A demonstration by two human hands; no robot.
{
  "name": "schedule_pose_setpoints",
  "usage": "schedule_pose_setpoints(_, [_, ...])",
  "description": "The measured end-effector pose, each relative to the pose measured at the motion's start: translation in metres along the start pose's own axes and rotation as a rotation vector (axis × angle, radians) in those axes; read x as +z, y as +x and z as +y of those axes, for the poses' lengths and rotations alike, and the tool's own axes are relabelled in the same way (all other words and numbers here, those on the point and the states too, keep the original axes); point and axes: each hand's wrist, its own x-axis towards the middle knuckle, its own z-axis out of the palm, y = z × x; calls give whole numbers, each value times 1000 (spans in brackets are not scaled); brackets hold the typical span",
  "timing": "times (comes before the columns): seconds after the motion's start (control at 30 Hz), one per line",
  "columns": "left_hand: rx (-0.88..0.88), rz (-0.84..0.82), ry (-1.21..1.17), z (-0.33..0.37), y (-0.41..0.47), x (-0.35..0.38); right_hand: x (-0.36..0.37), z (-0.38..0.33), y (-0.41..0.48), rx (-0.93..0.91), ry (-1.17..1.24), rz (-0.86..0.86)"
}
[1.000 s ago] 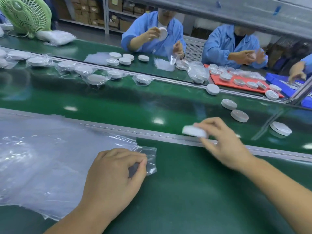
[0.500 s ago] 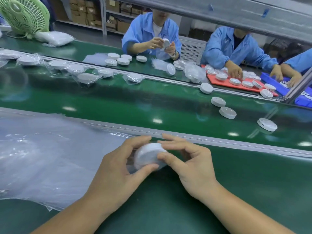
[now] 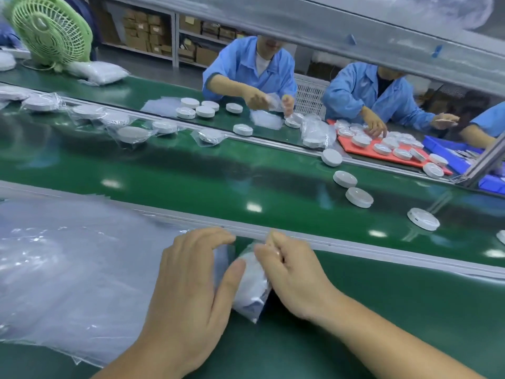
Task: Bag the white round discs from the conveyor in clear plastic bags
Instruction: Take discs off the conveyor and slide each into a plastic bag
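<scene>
belt (image 3: 191,176): glossy green | bag stack (image 3: 68,269): clear shiny plastic | discs (image 3: 359,197): smooth white plastic

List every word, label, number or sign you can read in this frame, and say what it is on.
No text here is readable.
Cardboard boxes at the back: pale labels, too blurred to read.
White discs on the conveyor: no print visible.
Clear bag between left hand and right hand: no print visible.

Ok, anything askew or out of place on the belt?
One disc seems to lean tilted on the far rail; the discs near it lie flat. Nothing else stands out.
</scene>
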Motion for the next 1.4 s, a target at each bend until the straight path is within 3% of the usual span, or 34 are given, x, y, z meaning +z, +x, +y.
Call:
schedule_pose_setpoints(0.1, [75,-87,317,-4,1,-1,-15,21,62,242,38,249])
schedule_pose_setpoints(0.17, [62,-232,486,-4,0,0,-28,30,107,478,320,360])
schedule_pose_setpoints(0.27, [17,-363,584,-8,-3,4,-39,44,144,618,491,268])
schedule_pose_setpoints(0.43, [6,-375,582,-11,-5,6,-16,61,121,502,238,139])
schedule_pose_setpoints(0.67, [44,-387,591,-11,-6,9,-11,66,30,128,-187,36])
schedule_pose_setpoints(0.97, [63,-365,559,-6,-6,10,-3,81,22,10,-331,54])
schedule_pose_setpoints(1.13, [93,-397,490,-4,-5,9,-4,86,25,66,-251,149])
schedule_pose_setpoints(1.4, [89,-394,477,-4,-7,11,-2,84,24,72,-285,133])
